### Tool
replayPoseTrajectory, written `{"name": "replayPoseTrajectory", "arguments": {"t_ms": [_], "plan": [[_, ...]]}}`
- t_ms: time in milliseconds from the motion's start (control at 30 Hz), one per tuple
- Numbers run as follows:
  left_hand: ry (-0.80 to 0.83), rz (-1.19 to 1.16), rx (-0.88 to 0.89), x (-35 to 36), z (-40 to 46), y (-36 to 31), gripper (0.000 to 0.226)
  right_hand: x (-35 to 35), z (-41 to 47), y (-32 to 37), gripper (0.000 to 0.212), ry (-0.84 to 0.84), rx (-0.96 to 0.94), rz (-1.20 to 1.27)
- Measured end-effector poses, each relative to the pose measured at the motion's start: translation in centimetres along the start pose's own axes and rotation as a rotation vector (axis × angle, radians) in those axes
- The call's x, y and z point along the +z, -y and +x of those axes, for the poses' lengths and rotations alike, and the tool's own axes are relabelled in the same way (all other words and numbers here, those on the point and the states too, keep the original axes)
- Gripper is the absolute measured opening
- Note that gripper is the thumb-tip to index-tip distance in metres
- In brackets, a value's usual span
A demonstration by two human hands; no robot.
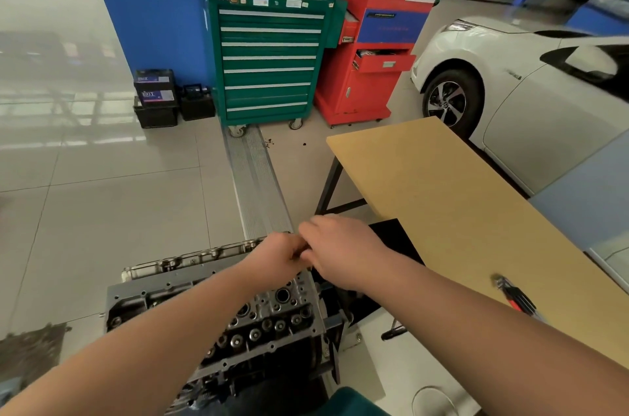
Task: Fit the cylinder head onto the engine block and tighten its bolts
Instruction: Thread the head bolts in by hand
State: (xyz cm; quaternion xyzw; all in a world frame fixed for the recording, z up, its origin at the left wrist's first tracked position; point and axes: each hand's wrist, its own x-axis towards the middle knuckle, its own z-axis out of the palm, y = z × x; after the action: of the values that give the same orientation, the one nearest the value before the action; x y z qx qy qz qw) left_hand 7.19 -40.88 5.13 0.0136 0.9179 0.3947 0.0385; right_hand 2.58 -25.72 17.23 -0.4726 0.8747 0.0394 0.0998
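Note:
The grey metal cylinder head [258,317], full of round bores and bolt holes, lies on the engine block [190,274] at the bottom centre. My left hand [277,257] and my right hand [340,250] meet above the head's far right corner, fingers curled towards each other. Something small seems pinched between them, but the fingers hide it. Both forearms cross over the engine and cover part of the head.
A wooden table [459,211] stands to the right with a red-and-black hand tool [515,294] near its front edge. Beyond are a green tool cabinet [269,54], a red tool cart [377,41], car batteries [156,99] on the floor and a white car [531,82].

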Motion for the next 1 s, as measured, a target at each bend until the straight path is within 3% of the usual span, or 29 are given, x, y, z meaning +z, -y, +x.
{"name": "replayPoseTrajectory", "arguments": {"t_ms": [100,167,267,367,433,500,567,667,767,900,1000], "plan": [[0.052,-0.055,0.052,-0.7,0.0,-0.2,0.005,0.0,0.1,0.7,0.017,-0.009,0.098,-0.035],[-0.023,-0.092,0.023,-0.4,-0.3,-0.7,0.025,0.0,0.6,1.4,0.018,-0.017,0.217,-0.078],[-0.148,-0.129,-0.031,0.6,-0.6,-0.7,0.05,-0.3,1.7,1.8,0.019,-0.005,0.21,-0.142],[-0.15,-0.116,-0.079,0.1,-0.6,0.0,0.033,-0.9,1.5,1.2,0.023,0.037,0.089,-0.043],[-0.048,-0.101,-0.051,-0.9,-0.5,0.4,0.011,-1.2,1.1,0.8,0.021,0.065,0.004,-0.046],[0.046,-0.047,0.024,-1.4,-0.4,0.4,0.006,-1.0,1.0,0.7,0.019,0.044,0.027,-0.069],[0.039,-0.039,0.037,-1.3,-0.5,-0.1,0.01,-0.7,0.9,0.9,0.015,0.004,0.089,-0.139],[-0.06,-0.072,-0.018,-0.3,-0.7,0.0,0.025,-0.1,1.0,1.2,0.029,-0.044,0.061,-0.348],[-0.071,0.033,0.01,-0.1,-0.4,0.1,0.031,-0.5,1.1,0.3,0.037,-0.052,0.085,-0.207],[0.082,0.079,0.03,-1.4,0.3,0.1,0.003,-0.4,0.7,-0.5,0.021,0.024,-0.053,-0.102],[0.111,0.026,0.048,-1.7,0.5,0.4,0.006,0.5,1.0,-0.4,0.022,-0.01,0.027,-0.107]]}}
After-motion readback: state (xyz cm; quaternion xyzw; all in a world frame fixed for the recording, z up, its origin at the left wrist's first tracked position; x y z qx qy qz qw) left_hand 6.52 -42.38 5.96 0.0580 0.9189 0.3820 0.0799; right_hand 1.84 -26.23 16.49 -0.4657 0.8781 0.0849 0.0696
